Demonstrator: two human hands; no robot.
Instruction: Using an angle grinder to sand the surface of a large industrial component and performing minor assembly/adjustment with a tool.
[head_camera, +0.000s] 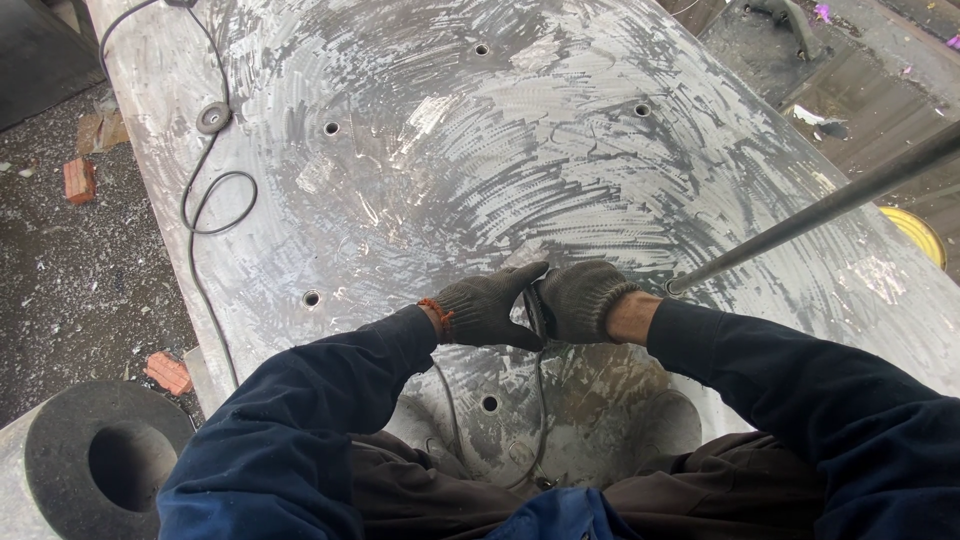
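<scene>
Tool (536, 310): a small dark hand tool sits between two gloved hands, at the near middle of a big ground metal plate (500, 150). Most of it is hidden by the gloves, so its kind cannot be told. The left hand (487, 308) wraps its fingers (525, 272) closed over the tool from the left; the right hand (580, 298) closes on it from the right. Both hands wear dark knit gloves, and both arms are in dark blue sleeves. The two hands touch each other over the tool.

A thin cable (540, 400) runs from the tool toward the person, across the near part of the plate.

The plate is grey, covered in bright swirl marks, and fills most of the view. Five small round holes show in it: two far, one at the far right, one left of the hands (311, 298), one near the person (489, 403).

One grey metal rod (810, 215) slants in from the right, its end just right of the right hand.

A second black cable (205, 200) loops along the plate's left edge, past one round washer-like disc (213, 117).

On the ground to the left lie two red brick pieces (79, 180), one far and one near. One dark thick ring (105, 460) lies at the near left. A yellow rim (915, 232) shows at the right.
</scene>
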